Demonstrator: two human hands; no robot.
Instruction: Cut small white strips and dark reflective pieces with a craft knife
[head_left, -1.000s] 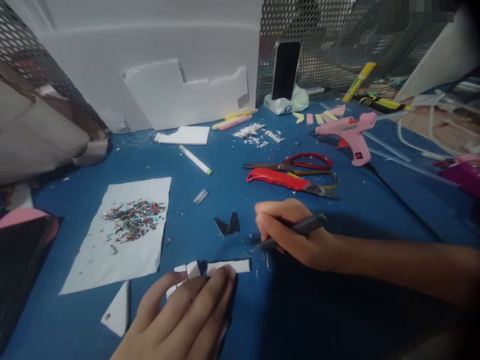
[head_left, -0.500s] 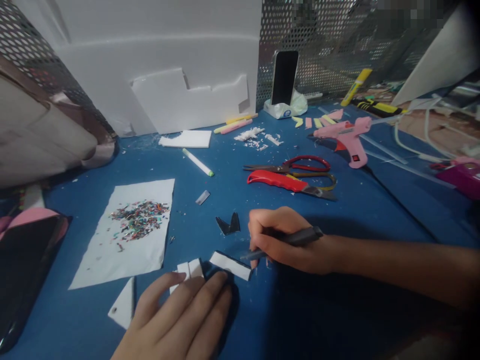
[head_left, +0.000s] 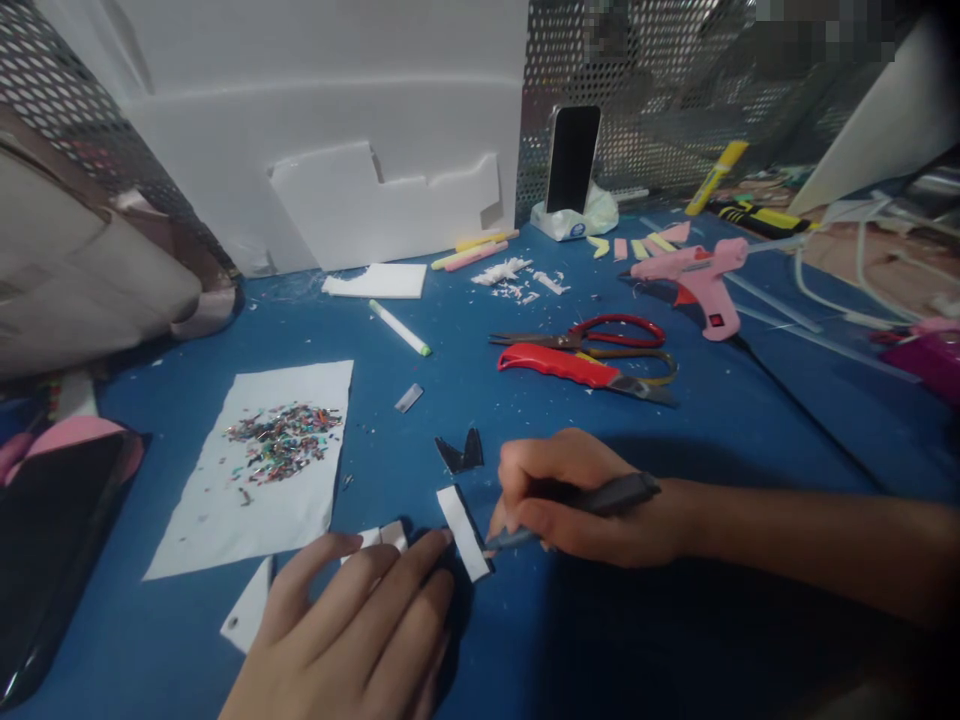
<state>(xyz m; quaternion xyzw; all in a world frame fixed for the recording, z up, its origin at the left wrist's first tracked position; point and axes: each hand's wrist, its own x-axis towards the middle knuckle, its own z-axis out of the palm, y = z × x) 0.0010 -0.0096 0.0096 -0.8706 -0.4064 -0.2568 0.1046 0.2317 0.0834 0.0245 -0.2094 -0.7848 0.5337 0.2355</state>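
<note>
Right hand (head_left: pixel 574 500) pinches dark pen (head_left: pixel 621 493), tip by white strip (head_left: pixel 463 533) at nine o'clock. Left hand (head_left: pixel 356 615), fingers spread, covers white pieces (head_left: pixel 393 537); can't tell if gripping. Best: pin strip flat, slide pen gently.

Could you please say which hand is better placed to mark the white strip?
Probably the right hand: it holds the dark pen, tip beside the white strip; the left hand partly covers other white pieces.
</note>
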